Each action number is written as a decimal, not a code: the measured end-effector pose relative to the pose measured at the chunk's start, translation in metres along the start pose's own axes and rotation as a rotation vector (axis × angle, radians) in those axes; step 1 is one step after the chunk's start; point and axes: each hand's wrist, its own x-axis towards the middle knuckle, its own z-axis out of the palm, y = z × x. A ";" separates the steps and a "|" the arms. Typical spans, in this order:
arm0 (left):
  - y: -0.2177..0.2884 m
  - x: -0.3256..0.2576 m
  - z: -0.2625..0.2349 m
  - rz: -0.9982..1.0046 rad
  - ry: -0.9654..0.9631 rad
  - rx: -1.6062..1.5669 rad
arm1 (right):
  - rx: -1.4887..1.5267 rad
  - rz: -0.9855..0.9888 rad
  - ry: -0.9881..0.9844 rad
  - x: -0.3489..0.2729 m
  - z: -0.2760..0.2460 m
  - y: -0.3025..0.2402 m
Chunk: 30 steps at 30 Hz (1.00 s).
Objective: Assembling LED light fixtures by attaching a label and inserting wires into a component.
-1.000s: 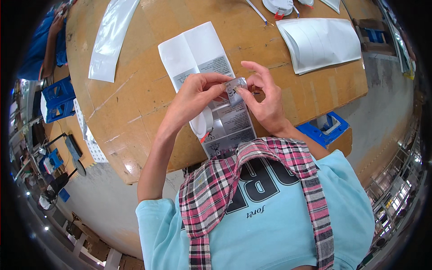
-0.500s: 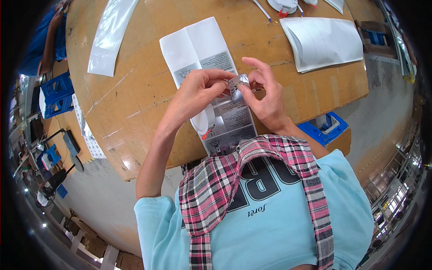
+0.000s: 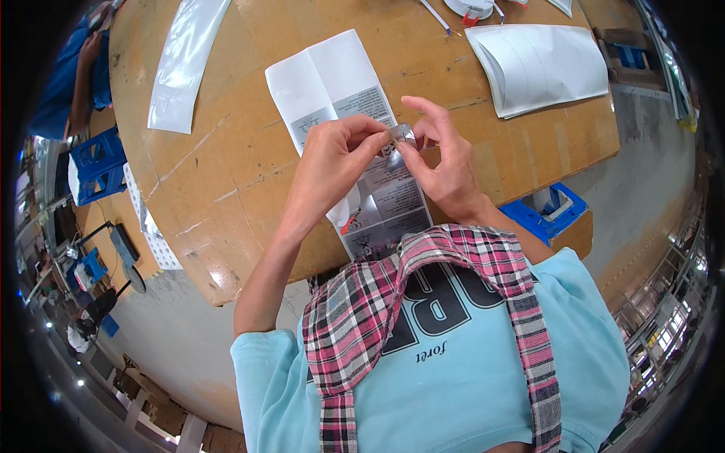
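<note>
A small silver sticker with dark print (image 3: 403, 136) is pinched between the fingertips of my two hands. My left hand (image 3: 336, 157) grips its left edge with thumb and forefinger. At its right edge, the thumb and forefinger of my right hand (image 3: 445, 164) are closed, while other fingers stand raised. Beneath my hands lies a long sheet of silver stickers on white backing (image 3: 321, 72), its upper part bare white. A white rounded object with a red piece (image 3: 350, 222) rests on the sheet, mostly hidden by my left hand and wrist.
On the brown table (image 3: 242, 151) lie a glossy white strip (image 3: 181, 72) at far left and a folded stack of white sheets (image 3: 540, 68) at right. White round fixtures with wires (image 3: 470, 7) sit at the back. Blue stools (image 3: 547, 214) stand beside the table. Another person (image 3: 72, 72) is at upper left.
My left hand has shifted slightly right and up, its fingers now covering more of the sticker. The sticker is tilted differently, and the white rounded object is more hidden.
</note>
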 end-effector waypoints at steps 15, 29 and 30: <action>-0.002 -0.015 0.013 0.146 0.237 0.067 | -0.280 -0.171 -0.046 0.004 -0.009 -0.012; -0.011 -0.024 0.001 0.073 0.257 -0.226 | -0.160 -0.156 0.001 0.033 -0.013 -0.010; -0.010 -0.024 0.003 0.074 0.255 -0.227 | -0.162 -0.149 -0.025 0.035 -0.010 -0.011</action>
